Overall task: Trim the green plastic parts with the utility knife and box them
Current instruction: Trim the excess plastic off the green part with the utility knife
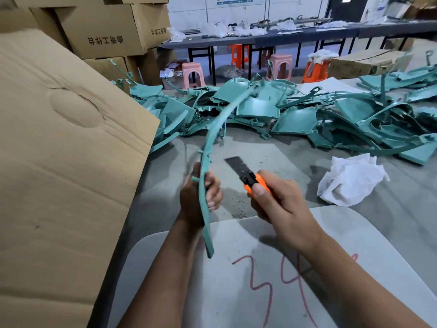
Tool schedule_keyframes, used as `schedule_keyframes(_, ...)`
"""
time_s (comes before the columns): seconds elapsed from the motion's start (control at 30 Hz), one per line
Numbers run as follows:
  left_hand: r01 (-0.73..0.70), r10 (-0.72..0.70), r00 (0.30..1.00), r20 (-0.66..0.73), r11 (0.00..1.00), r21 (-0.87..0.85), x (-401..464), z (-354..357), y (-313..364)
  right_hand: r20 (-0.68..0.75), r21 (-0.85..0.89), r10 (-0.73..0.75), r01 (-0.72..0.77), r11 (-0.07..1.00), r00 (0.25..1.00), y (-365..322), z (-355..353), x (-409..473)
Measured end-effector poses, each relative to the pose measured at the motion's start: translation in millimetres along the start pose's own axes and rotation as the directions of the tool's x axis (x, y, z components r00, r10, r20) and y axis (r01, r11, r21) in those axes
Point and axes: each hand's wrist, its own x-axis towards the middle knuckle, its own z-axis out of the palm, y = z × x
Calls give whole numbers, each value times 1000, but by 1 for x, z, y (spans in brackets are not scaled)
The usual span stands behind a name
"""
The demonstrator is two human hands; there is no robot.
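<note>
The left hand (201,192), its grip closed with fingers curled, holds a long curved green strip (208,147) near the strip's lower end; the strip arcs up and away over the grey bench (272,143). The right hand (279,204), grip closed, holds an orange utility knife (248,177) with its dark blade extended, pointing up-left, just beside the strip but apart from it. A heap of green plastic parts (295,114) lies across the far bench. A white cloth (350,181) lies at right, a cardboard box flap (66,150) at left.
</note>
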Motion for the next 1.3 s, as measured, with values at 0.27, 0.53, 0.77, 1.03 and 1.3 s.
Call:
schedule_keyframes(0.27,-303,359,915,-182,912,275,2,-7,-1,1,-114,35,-35,993,999,-5,5,2)
schedule_keyframes(0.53,-344,413,892,-185,884,317,1,-13,-6,76,-83,13,-6,997,997,-8,-1,-1)
schedule_keyframes(0.77,-373,417,902,-113,883,287,-1,-10,-1,54,-56,15,-12,998,998,-8,5,0)
schedule_keyframes(1.03,-269,290,954,-73,939,214,5,-11,-6,-66,-1,-23,23,1000,998,0,1,0)
schedule_keyframes(1.3,-151,151,988,14,983,105,4,-1,-12,-194,-345,-220,143,928,956,-6,4,3)
